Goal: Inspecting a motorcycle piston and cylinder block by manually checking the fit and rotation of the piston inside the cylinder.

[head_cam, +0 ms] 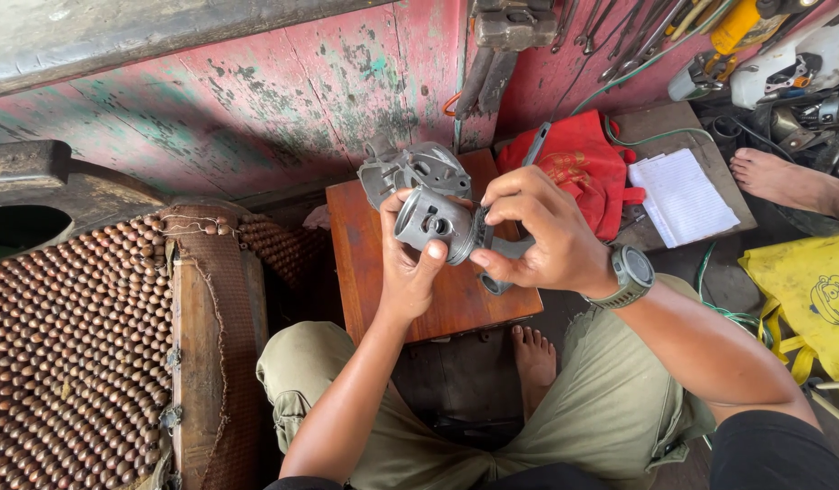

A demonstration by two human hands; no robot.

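Note:
My left hand (pixel 407 268) grips a grey metal piston (pixel 434 221) from below, thumb on its skirt. My right hand (pixel 539 234), with a grey watch on the wrist, pinches the piston's crown end and touches the connecting rod (pixel 503 263) that hangs from it. Both hands hold the part above a small brown wooden stool (pixel 360 263). A grey metal engine casting (pixel 410 169) lies on the stool just behind the piston.
A seat covered in wooden beads (pixel 74 345) fills the left. A red bag (pixel 578 163), a white notebook (pixel 682 195) and a yellow bag (pixel 814 290) lie to the right. Tools hang on the worn red wall (pixel 283 100). Another person's bare foot (pixel 782 177) is at far right.

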